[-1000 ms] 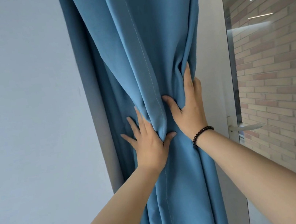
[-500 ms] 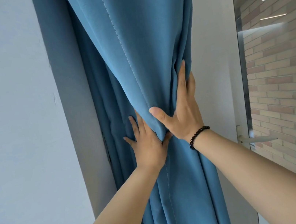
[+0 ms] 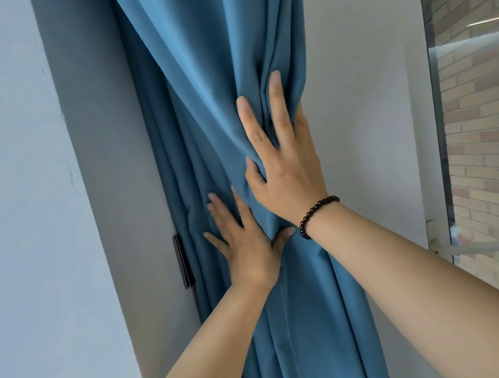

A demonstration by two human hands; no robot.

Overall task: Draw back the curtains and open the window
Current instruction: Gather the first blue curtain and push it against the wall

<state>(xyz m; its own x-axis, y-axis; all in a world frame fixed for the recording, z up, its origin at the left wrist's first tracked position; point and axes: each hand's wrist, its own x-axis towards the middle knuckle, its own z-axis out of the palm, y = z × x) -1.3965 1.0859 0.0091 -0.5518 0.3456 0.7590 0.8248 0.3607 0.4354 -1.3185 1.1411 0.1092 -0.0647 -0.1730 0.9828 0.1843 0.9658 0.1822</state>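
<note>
We have the blue curtain [image 3: 218,73] bunched against the wall at our 11 o'clock. Our left hand [image 3: 246,241] presses it flat-fingered; our right hand [image 3: 286,164], fingers mostly straight, tucks into a fold. The drawing-back step looks nearly done. Next, we'd judge, reach for the window handle [image 3: 464,249] at 3 o'clock.

curtain [image 3: 223,63] left, window [image 3: 490,120] right
</note>
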